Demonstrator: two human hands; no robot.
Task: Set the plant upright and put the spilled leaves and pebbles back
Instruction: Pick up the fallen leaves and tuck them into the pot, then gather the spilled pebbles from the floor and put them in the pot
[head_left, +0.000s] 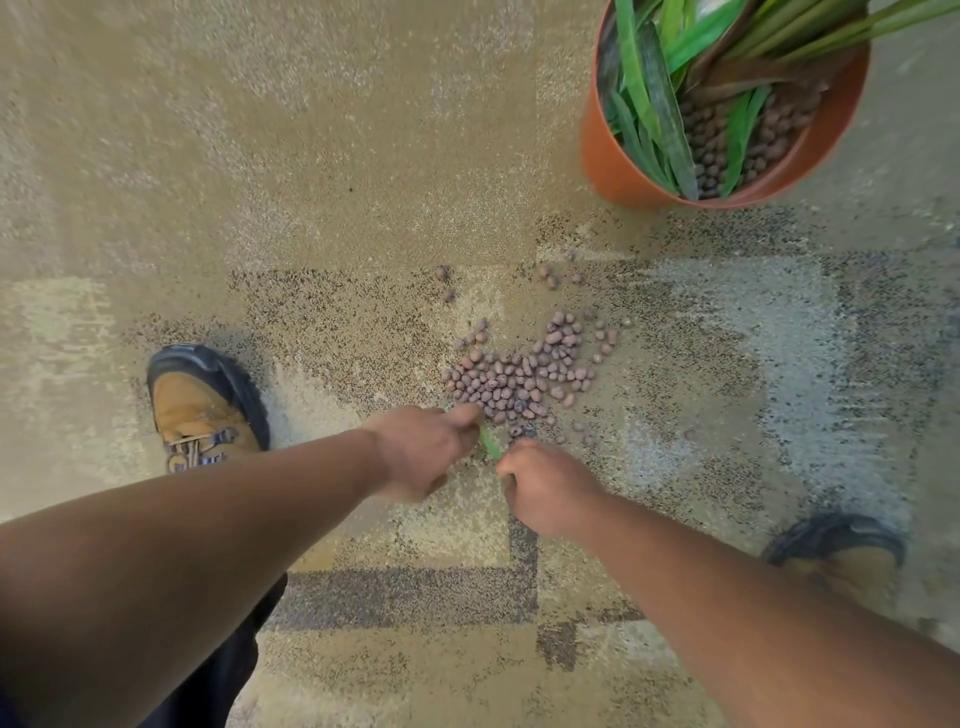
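An orange pot (618, 166) stands upright on the carpet at the top right, with green leaves (649, 98) and brown pebbles inside. A heap of spilled pebbles (519, 374) lies on the carpet below it, with a few strays farther up. Just under the heap, a small green leaf (489, 443) runs between my two hands. My left hand (423, 447) has its fingers curled at the leaf's upper end, touching the heap's edge. My right hand (545, 483) is curled around the leaf's lower end. Most of the leaf is hidden by the hands.
Patterned beige and grey carpet (311, 156) covers the floor. My left shoe (202, 410) stands to the left of the hands and my right shoe (847, 561) at the lower right. Dark trouser fabric (218, 670) shows at the bottom left.
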